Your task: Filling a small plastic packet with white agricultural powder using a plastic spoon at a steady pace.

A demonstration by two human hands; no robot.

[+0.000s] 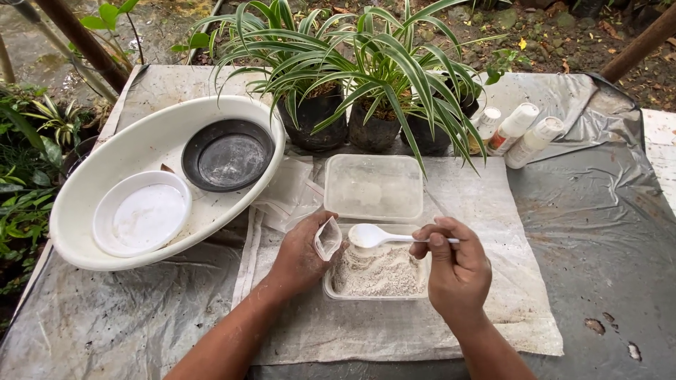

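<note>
My left hand holds a small clear plastic bag open at the near-left corner of a clear tub filled with pale grey powder. My right hand pinches the handle of a white plastic spoon. The spoon's bowl hovers over the powder, just right of the bag's mouth. Behind the tub lies a clear rectangular lid or second container, dusted white inside.
A large white oval basin at the left holds a black round dish and a white round dish. Three potted spider plants stand at the back. White bottles lie at back right. A pale cloth covers grey sheeting.
</note>
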